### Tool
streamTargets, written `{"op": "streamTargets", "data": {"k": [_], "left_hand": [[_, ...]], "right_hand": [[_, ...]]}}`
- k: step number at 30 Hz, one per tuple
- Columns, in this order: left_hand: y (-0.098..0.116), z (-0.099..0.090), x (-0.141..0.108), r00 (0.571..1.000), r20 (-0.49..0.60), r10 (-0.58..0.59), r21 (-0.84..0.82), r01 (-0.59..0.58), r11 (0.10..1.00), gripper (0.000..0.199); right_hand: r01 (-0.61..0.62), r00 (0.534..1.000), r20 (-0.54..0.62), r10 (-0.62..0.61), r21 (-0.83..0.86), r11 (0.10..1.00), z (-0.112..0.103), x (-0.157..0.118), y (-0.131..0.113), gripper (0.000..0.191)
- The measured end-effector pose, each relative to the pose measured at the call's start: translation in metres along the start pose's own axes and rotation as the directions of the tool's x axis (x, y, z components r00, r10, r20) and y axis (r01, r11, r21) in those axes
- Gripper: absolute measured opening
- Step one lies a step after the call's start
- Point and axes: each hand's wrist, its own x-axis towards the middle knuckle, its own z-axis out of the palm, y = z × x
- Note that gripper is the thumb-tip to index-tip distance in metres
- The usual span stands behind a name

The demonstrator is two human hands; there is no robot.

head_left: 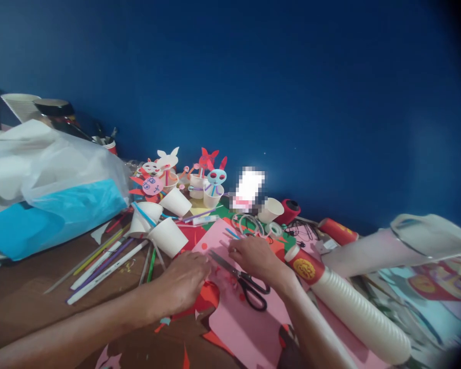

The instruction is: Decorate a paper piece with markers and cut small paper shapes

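My left hand (188, 279) is closed, its fingers curled in over the left edge of a pink sheet of paper (249, 328). Anything it grips is hidden. To its right, my right hand (255, 256) has its fingers drawn together above the same sheet; what they pinch is too small to make out. A thin blue strip (232, 233) shows just beyond its fingertips, but I cannot tell whether it is held. Black-handled scissors (241, 277) lie between the hands, slightly spread. Red paper scraps (209, 297) sit beside my left hand.
Paper cups (169, 237) and rabbit-faced paper figures (216, 178) in cups stand behind. Markers and coloured sticks (103, 269) lie left, near a plastic bag (72, 159). A long cup stack (361, 307) lies right, near tape rolls (274, 229). A blue wall (230, 77) rises behind.
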Motion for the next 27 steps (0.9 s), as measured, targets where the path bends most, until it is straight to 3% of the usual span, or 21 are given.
{"op": "streamTargets", "data": {"k": [9, 19, 27], "left_hand": [[-0.002, 0.01, 0.0, 1.0, 0.006, -0.028, 0.165, 0.027, 0.986, 0.018], [-0.002, 0.01, 0.001, 0.999, 0.023, -0.043, 0.187, 0.038, 0.982, 0.014], [-0.002, 0.011, 0.001, 1.0, 0.015, -0.022, 0.206, 0.019, 0.978, 0.016]], "right_hand": [[0.192, 0.977, -0.081, -0.199, -0.084, 0.978, 0.02, 0.042, -0.032, 0.021], [0.34, 0.929, -0.078, -0.362, -0.208, 0.917, 0.018, 0.042, -0.032, 0.013], [0.346, 0.918, -0.115, -0.381, -0.243, 0.906, 0.024, 0.044, -0.034, 0.012]]}}
